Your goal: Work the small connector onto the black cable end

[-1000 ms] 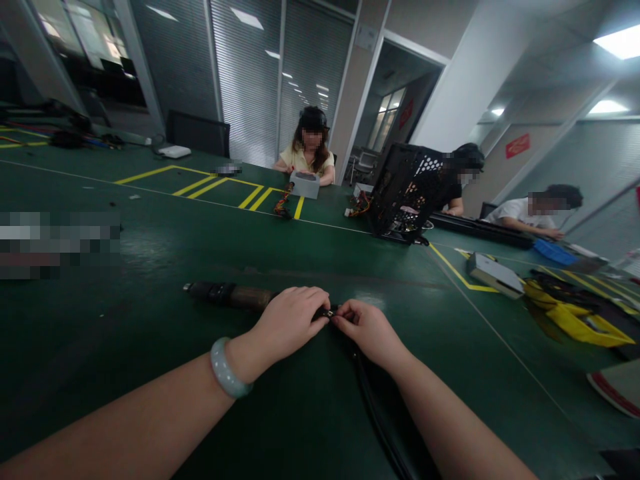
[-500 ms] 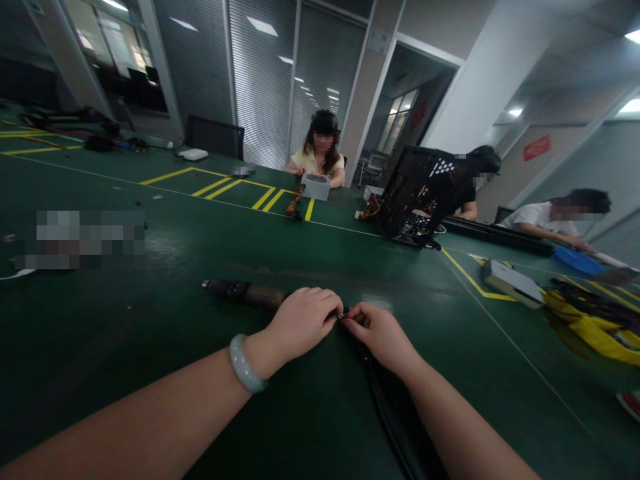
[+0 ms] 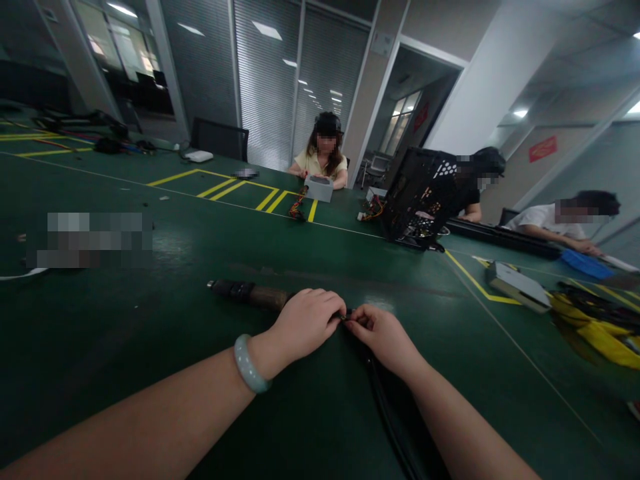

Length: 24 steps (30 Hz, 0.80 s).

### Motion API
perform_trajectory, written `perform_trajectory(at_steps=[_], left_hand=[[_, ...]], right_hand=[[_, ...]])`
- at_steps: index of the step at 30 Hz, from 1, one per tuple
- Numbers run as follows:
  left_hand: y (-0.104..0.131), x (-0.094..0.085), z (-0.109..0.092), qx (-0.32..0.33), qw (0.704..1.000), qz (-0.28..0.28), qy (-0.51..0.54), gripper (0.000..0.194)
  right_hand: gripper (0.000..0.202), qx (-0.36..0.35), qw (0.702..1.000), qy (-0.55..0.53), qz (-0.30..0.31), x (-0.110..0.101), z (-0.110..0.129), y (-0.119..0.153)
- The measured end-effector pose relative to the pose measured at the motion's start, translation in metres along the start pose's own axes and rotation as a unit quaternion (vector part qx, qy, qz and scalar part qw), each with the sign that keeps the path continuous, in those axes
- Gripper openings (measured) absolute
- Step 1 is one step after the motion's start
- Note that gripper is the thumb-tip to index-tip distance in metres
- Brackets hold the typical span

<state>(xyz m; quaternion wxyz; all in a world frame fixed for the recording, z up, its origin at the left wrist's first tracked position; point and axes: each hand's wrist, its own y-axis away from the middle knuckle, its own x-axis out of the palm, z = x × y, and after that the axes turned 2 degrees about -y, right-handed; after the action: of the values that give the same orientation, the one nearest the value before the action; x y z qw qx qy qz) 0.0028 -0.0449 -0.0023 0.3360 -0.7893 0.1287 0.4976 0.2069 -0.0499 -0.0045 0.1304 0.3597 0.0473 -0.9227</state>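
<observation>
A cylindrical tool that looks like an electric screwdriver (image 3: 267, 298) lies on the green table, its metal tip pointing left. My left hand (image 3: 311, 323), with a pale green bangle on the wrist, is closed over the tool's rear end and hides it. Close against it, my right hand (image 3: 383, 337) pinches the end of a black cord (image 3: 380, 387). A small shiny part shows between the fingertips of both hands; whether it is joined to the tool I cannot tell. The cord runs from there down toward the table's near edge.
Beyond my hands stand a black computer case (image 3: 415, 200) and a grey power supply (image 3: 319, 188) with a co-worker's hands at it. To the right lie a silver box (image 3: 517, 287) and a yellow bag (image 3: 595, 327). Two more people sit at the right.
The whole view has shifted slightly to the right. Both hands stay together at the tool's rear end, with almost the same grip.
</observation>
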Motion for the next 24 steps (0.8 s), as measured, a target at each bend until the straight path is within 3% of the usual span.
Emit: perform_trajectory(at_steps=[24], left_hand=[[0.0000, 0.0011, 0.0005, -0.010, 1.000, -0.001, -0.022, 0.017]], right_hand=[[0.015, -0.005, 1.000, 0.016, -0.001, -0.0030, 0.0053, 0.0021]])
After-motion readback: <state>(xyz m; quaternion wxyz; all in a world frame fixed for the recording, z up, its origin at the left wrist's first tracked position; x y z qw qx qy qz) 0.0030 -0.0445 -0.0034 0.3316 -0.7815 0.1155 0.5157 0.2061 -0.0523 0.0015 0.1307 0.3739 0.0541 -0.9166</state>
